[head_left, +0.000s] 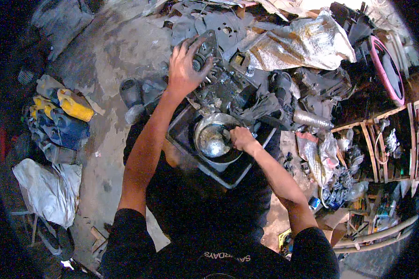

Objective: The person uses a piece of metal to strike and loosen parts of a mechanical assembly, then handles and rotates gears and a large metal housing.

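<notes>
Up ahead, my left hand [187, 65] grips a dark greasy metal part [211, 41] with a flat drilled flange and a round middle; the fingers spread over its side. My right hand [243, 139] is closed in a fist over the right rim of a round metal pot [219, 163]. What the fist holds is hidden. Inside the pot the bottom looks shiny, with liquid or wet metal. The pot stands in a black square tray [230, 182] close to my lap. Greasy dark machine parts [233, 79] lie beyond the tray.
A silvery sack [307, 42] lies at the far right, near a pink-rimmed oval [388, 72]. Wooden racks [372, 149] with metal parts stand to the right. On the left are yellow and blue containers [74, 106] and a white sack [51, 188]. Black boots [131, 93] are nearby.
</notes>
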{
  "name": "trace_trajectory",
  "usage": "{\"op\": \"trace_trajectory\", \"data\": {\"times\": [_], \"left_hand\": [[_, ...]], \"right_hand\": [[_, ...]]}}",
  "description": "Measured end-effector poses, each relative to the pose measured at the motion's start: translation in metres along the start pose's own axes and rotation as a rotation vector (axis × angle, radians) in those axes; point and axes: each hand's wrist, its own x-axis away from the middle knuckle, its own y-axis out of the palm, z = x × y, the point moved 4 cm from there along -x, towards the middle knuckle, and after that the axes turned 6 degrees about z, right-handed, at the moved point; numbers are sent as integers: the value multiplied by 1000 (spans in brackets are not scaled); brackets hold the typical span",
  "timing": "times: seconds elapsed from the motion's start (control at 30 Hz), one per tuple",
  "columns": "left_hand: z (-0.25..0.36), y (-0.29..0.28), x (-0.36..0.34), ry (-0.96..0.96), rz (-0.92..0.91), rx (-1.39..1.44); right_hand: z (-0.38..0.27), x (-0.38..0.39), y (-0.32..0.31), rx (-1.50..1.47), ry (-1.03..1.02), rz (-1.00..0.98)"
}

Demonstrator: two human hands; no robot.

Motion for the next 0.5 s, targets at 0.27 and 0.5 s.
{"op": "trace_trajectory", "data": {"times": [0.27,0.5], "left_hand": [[-5,3,-1,16,81,-10],[-5,2,-1,-25,-5,41]], "right_hand": [[-40,-1,22,-220,-228,-126],[-72,-20,23,-317,-62,-123]]}}
